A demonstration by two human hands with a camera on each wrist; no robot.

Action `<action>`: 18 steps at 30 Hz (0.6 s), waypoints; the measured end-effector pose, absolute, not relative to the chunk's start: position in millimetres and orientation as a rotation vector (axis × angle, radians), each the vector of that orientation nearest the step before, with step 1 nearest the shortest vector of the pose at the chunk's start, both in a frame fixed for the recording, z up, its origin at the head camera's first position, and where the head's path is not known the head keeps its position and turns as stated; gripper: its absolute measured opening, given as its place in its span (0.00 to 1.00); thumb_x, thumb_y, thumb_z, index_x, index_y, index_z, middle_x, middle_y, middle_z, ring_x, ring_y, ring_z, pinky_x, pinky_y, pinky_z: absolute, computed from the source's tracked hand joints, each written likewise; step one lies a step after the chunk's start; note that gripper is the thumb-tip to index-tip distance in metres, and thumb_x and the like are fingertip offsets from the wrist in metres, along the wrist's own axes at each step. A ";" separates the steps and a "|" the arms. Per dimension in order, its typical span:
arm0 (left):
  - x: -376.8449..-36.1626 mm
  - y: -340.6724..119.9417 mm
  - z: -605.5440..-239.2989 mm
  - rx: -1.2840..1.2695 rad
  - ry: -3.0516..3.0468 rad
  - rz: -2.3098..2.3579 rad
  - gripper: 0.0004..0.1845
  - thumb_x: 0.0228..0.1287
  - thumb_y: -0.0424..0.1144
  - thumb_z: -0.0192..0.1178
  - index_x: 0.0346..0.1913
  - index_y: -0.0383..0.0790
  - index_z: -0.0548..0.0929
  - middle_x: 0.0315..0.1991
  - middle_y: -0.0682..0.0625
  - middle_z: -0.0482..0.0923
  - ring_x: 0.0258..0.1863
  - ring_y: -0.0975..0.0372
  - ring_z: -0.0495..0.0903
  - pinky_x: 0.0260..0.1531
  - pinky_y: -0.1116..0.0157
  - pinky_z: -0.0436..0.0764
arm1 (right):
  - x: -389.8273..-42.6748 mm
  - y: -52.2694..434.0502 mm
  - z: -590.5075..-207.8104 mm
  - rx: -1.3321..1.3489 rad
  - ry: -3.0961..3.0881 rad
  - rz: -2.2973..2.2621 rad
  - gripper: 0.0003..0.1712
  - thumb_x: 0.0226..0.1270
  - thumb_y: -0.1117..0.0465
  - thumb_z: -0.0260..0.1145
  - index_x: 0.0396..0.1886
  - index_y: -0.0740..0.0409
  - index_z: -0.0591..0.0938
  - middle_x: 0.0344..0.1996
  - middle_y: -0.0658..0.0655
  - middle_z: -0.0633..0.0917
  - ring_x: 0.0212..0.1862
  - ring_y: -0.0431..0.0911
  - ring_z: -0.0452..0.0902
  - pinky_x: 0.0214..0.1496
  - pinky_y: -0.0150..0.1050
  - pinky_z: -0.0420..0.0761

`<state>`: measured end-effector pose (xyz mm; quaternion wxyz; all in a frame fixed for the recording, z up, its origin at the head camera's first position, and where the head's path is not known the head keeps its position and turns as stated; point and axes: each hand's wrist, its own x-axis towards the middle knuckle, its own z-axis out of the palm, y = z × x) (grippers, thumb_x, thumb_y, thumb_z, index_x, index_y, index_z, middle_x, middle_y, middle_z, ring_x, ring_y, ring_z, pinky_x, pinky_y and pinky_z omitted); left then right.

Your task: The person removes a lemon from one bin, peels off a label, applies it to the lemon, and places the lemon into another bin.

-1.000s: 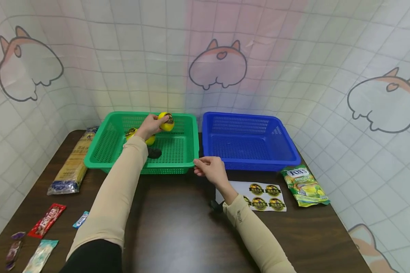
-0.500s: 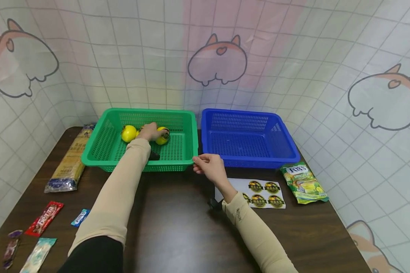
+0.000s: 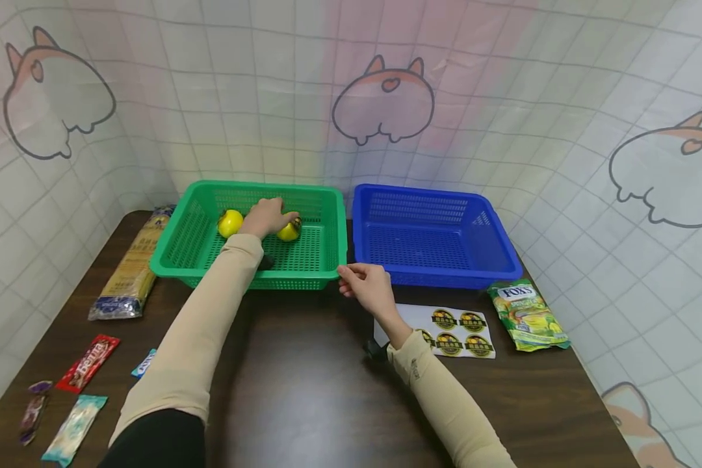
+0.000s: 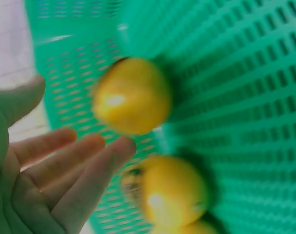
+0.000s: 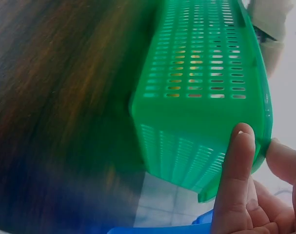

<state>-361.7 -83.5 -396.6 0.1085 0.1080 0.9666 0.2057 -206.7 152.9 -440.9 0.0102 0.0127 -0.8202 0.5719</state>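
Observation:
My left hand is over the green plastic basket, its fingers extended and holding nothing in the left wrist view. Close by its fingertips lies a round yellow fruit, also seen just right of the hand in the head view, where this yellow fruit shows a dark patch. Another yellow fruit sits beside it, with part of one more at the lower edge. On the hand's left is a yellow fruit. My right hand pinches the basket's near right corner rim between thumb and fingers.
A blue basket stands right of the green one. A sheet of round stickers lies partly under the right forearm. A FOX'S candy bag is at right. A yellow-brown packet, a red wrapper and other snacks lie at left.
The left hand has lowered a yellow fruit into the green basket and let go of it, its fingers now apart from it. The right hand has kept its pinch on the corner.

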 end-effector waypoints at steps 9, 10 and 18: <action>-325.4 -88.1 -349.2 0.493 2.959 0.834 0.25 0.80 0.52 0.41 0.66 0.39 0.73 0.50 0.39 0.83 0.44 0.48 0.82 0.49 0.50 0.81 | -189.9 168.7 -434.6 0.188 -2.629 1.575 0.18 0.71 0.49 0.65 0.46 0.58 0.88 0.28 0.60 0.90 0.28 0.45 0.88 0.33 0.43 0.89; -319.8 -89.0 -344.1 0.513 2.979 0.858 0.26 0.80 0.53 0.40 0.67 0.40 0.73 0.46 0.39 0.83 0.39 0.49 0.81 0.47 0.52 0.80 | -187.6 171.5 -432.4 0.208 -2.633 1.543 0.18 0.71 0.49 0.65 0.47 0.58 0.88 0.29 0.60 0.90 0.29 0.47 0.89 0.33 0.42 0.89; -260.3 -86.6 -328.1 0.757 3.125 0.942 0.24 0.78 0.56 0.44 0.65 0.46 0.76 0.61 0.46 0.80 0.50 0.50 0.82 0.54 0.49 0.80 | -163.3 194.8 -417.2 0.345 -2.658 1.113 0.28 0.72 0.43 0.62 0.63 0.54 0.79 0.47 0.56 0.90 0.46 0.48 0.89 0.42 0.40 0.89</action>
